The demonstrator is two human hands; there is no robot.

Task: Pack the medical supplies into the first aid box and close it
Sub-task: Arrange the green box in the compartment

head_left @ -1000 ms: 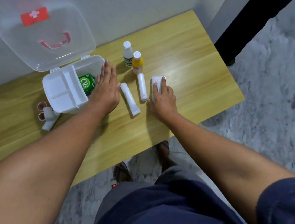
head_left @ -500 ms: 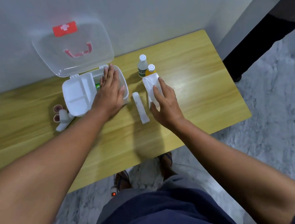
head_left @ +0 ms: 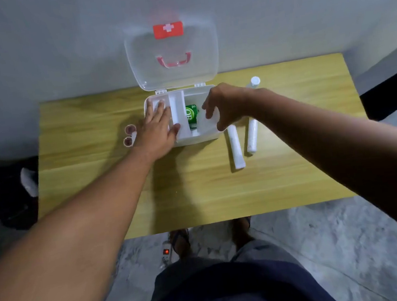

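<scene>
The white first aid box (head_left: 198, 139) stands on the wooden table (head_left: 90, 167) with its clear lid (head_left: 171, 54) upright against the wall. A green packet (head_left: 191, 115) lies in its right compartment. My left hand (head_left: 157, 130) rests flat on the white inner tray (head_left: 177, 110) at the box's left side. My right hand (head_left: 227, 106) hovers over the box's right side, fingers curled around a blurred white packet (head_left: 210, 121). Two white rolls (head_left: 235, 146) (head_left: 252, 135) lie to the right of the box. A white-capped bottle (head_left: 254, 81) peeks out behind my right arm.
Two small round reddish items (head_left: 129, 134) sit on the table left of the box, partly behind my left hand. A grey wall runs right behind the table. On the floor below the front edge are my feet and a power strip (head_left: 166, 253).
My right hand picked the white packet up from the table and carried it left over the box. My left hand shifted from the box's right side onto the inner tray.
</scene>
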